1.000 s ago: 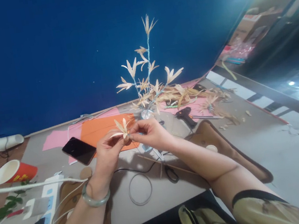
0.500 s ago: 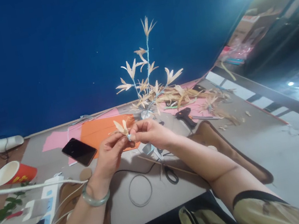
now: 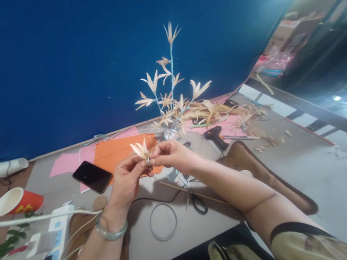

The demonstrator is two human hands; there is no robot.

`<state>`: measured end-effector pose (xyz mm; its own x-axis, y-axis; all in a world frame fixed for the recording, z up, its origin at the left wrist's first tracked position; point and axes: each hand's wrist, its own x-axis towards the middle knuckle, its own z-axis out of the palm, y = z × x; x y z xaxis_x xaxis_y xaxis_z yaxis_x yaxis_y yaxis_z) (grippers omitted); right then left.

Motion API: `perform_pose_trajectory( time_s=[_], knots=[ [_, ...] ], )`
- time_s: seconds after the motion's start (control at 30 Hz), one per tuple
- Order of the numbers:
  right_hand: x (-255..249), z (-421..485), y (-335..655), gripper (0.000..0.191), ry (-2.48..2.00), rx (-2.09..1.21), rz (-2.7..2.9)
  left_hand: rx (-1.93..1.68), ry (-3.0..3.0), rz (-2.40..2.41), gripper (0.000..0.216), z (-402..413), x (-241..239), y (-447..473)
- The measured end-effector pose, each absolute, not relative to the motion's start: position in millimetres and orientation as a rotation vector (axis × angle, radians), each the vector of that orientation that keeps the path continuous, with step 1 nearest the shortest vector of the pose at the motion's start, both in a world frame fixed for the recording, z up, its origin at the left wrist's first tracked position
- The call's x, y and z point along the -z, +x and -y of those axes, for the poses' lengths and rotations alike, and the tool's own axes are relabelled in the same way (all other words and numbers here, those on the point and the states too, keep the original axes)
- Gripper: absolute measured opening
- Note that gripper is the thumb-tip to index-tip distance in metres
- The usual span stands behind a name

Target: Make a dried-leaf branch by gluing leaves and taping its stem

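Single head-worn view, looking forward and down over the person's forearms. Left hand [image 3: 125,179] and right hand [image 3: 173,156] sit close, mid-frame. Frame tilted: grey surface [image 3: 57,188] far edge rises rightward; blue wall [image 3: 50,57] fills the top half.

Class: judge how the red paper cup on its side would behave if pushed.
The red paper cup lies on its side, so it would probably roll, curving since it tapers. It looks empty and thin-walled: likely light and easily crushed.
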<state>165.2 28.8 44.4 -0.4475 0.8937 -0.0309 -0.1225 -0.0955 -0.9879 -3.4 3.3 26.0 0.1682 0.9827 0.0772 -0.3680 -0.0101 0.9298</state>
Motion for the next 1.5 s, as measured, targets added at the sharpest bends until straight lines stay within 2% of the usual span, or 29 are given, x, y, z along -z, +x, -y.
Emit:
perform_pose_trajectory(
  time_s=[0.63, 0.93, 1.13, 1.23, 1.37, 1.5],
  knots=[
    [-44.2, -20.8, 162.8, 0.028, -0.893, -1.366, 1.525, -1.305, 1.193, -0.875, 0.016, -6.6, -24.7, -6.9],
    [-45.2, -25.5, 166.5, 0.027, -0.819, -1.606, 1.477, -1.244, 1.033, -0.792, 0.020, -4.9, -29.1, -6.4],
    [-49.9, -26.0, 164.7, 0.025, -0.747, -1.947, 1.356, -1.139, 1.106, -0.697, 0.015, -6.1, -27.7, -10.6],
    [-49.6, -25.6, 162.4, 0.025, -0.722, -2.035, 1.314, -1.107, 1.169, -0.696, 0.020, -6.3, -27.9, -11.0],
    [-45.4, -26.7, 160.9, 0.028, -0.774, -1.990, 1.289, -1.170, 1.127, -0.731, 0.021, -7.7, -27.0, -9.6],
    [-40.8, -28.6, 161.6, 0.030, -0.880, -1.734, 1.391, -1.208, 1.128, -0.772, 0.018, -10.1, -25.1, -10.7]
  ],
)
